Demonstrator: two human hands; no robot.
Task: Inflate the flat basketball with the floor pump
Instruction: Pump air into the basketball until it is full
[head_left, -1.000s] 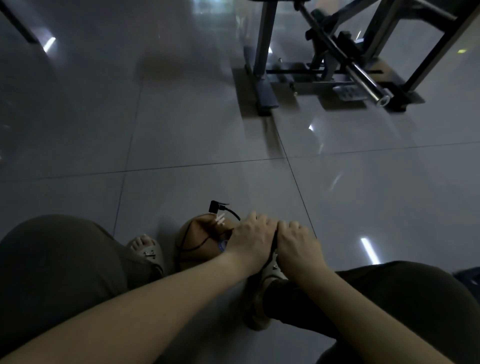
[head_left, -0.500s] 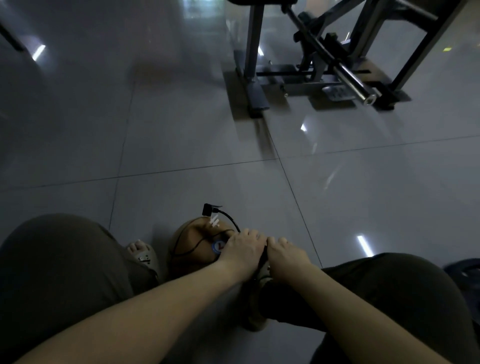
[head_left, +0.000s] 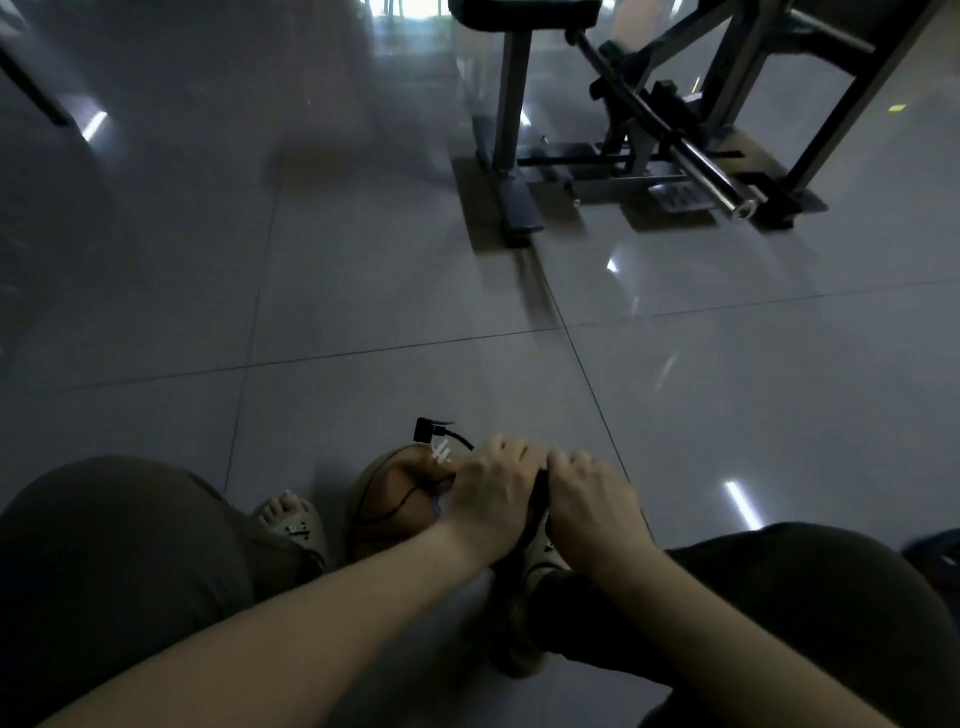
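**Both hands down on the pump, ball at the feet**

The basketball (head_left: 395, 499) sits on the floor between the person's two feet, brown with dark seams, and its upper side looks caved in. A thin black hose (head_left: 461, 441) arcs over its top and ends in a small black connector (head_left: 423, 430) poking up just beyond the ball. White markings show on the ball's top, right by the hose. A sliver of blue, perhaps a gauge (head_left: 436, 506), peeks out between the ball and the left wrist; too little of it shows to be sure.

Just right of the ball, the left hand (head_left: 493, 499) and right hand (head_left: 592, 504) are side by side, knuckles up, fingers curled down over the pump handle (head_left: 540, 488). Only a dark strip of it shows in the gap between them. Both grips are wrapped tight round it. The pump's body is hidden under the hands.

The left foot, in a pale sandal (head_left: 291, 522), is planted left of the ball. The right sandal (head_left: 524, 623) lies under the hands. Dark-trousered knees frame the bottom corners.

Beyond, glossy grey floor tiles (head_left: 389, 291) catch streaks of light. Well apart, at the top right, stands a gym machine frame (head_left: 623, 156) with a steel bar (head_left: 727, 192) angled toward the floor and a padded seat (head_left: 519, 10) above.
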